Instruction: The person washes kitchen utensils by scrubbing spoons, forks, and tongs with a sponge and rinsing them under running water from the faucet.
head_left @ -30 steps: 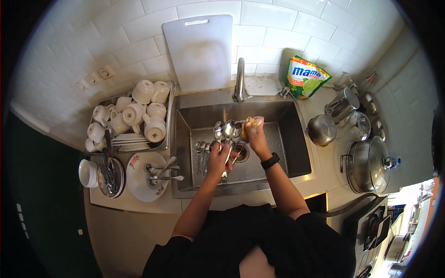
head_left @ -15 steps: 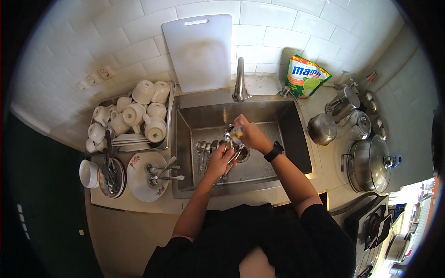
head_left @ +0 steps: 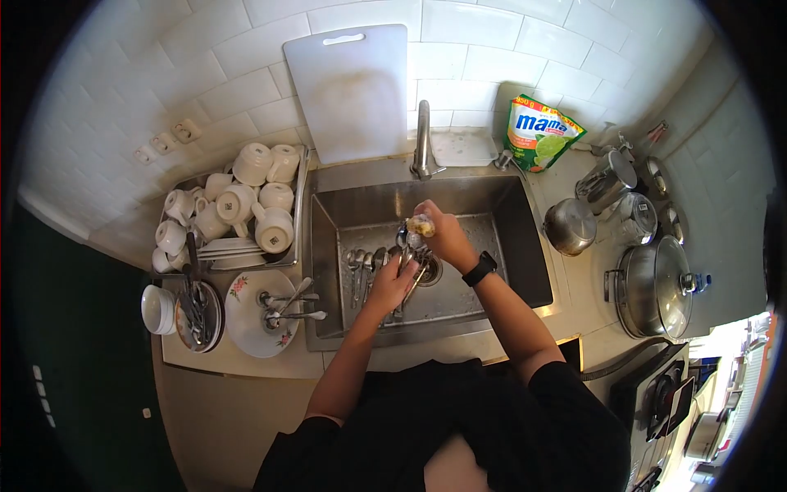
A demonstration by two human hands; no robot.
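My left hand (head_left: 392,285) is closed around several pieces of metal cutlery (head_left: 416,281) over the sink. Spoon heads point away from me, up toward the other hand. My right hand (head_left: 445,233) grips a pale yellowish sponge (head_left: 420,225), pressed near the spoon heads. More spoons (head_left: 366,261) lie side by side on the left floor of the steel sink (head_left: 484,305). The drain (head_left: 429,271) shows partly behind the cutlery. My fingertips on the sponge are partly hidden.
Left of the sink stand a rack of white cups (head_left: 238,201), a floral plate (head_left: 246,328) with cutlery, and stacked bowls (head_left: 156,307). A faucet (head_left: 423,139) rises behind. Right are a detergent pouch (head_left: 541,135), a small pot (head_left: 570,227) and a lidded pot (head_left: 656,287).
My right hand has shifted and turned slightly, so more of the sponge shows. My left hand stays almost in place with the cutlery.
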